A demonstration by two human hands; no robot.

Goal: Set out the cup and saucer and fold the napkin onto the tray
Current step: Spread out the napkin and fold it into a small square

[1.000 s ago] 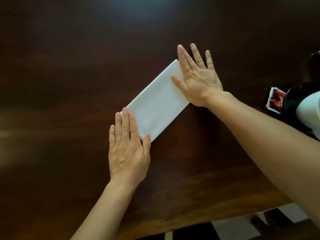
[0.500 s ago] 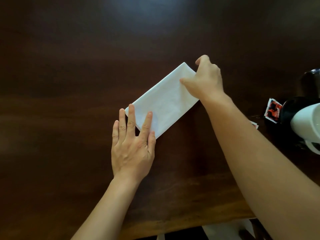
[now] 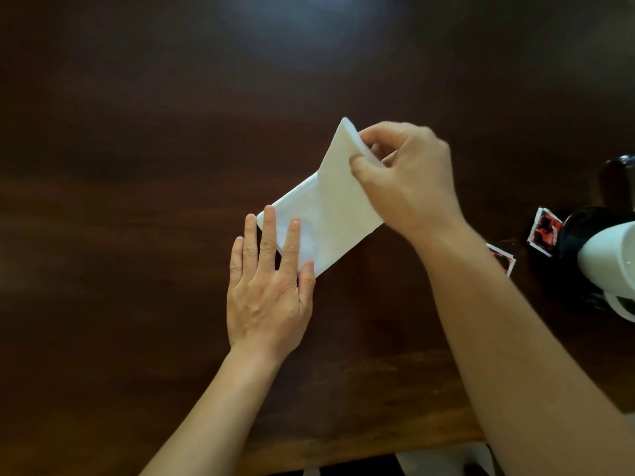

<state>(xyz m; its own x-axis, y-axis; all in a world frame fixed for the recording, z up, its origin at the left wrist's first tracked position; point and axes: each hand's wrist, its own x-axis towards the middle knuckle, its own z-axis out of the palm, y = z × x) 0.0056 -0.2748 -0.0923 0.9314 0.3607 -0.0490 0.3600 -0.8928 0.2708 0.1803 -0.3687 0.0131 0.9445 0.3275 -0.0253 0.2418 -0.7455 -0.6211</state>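
A white folded napkin (image 3: 330, 207) lies diagonally on the dark wooden table (image 3: 137, 201). My left hand (image 3: 269, 286) rests flat with spread fingers on the napkin's near left end and pins it down. My right hand (image 3: 409, 176) pinches the far right end between thumb and fingers and holds it lifted off the table, bent up toward the middle. A white cup (image 3: 608, 259) shows at the right edge, cut off by the frame. No saucer or tray can be made out clearly.
Beside the cup sits a black round object (image 3: 584, 228), with two small red-and-black packets (image 3: 544, 231) next to it. The table's front edge (image 3: 343, 451) runs along the bottom, with a striped floor below.
My right hand went from lying flat on the napkin's far end to pinching it and lifting it up. My left hand stayed pressed on the near end.
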